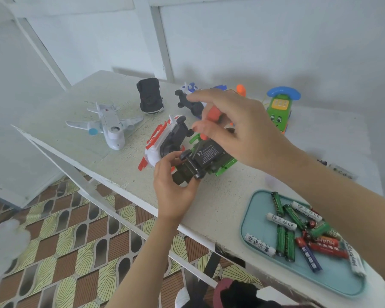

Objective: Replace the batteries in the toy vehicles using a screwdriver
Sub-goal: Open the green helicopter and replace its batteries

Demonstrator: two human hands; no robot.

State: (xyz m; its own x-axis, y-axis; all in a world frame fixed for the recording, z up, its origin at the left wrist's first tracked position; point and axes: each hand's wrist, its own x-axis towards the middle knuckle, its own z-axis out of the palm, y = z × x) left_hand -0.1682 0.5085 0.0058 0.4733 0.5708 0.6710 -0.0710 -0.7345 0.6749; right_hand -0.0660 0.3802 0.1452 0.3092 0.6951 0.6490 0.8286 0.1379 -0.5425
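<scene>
— What did the two hands hold at that moment?

— The left hand (176,192) gripped the green toy vehicle (209,158) from below, with the fingers curled round its near end. The vehicle was turned over, black underside up, close to the front edge of the surface (220,196). I could not tell if it rested on the surface.

— And the other one?

— The right hand (236,130) pinched the orange handle of the screwdriver (212,113) between thumb and fingers. The shaft pointed down, and its tip was at the black underside.

— Where were the batteries?

— The batteries (298,227) lay mixed in a pale blue tray (246,218), to the right, under the right forearm.

— Other toys?

— A red and white vehicle (162,141) lay just beside the green one. A white airplane (110,127), a black car (150,97) and a green toy phone (279,112) stood farther back.
</scene>
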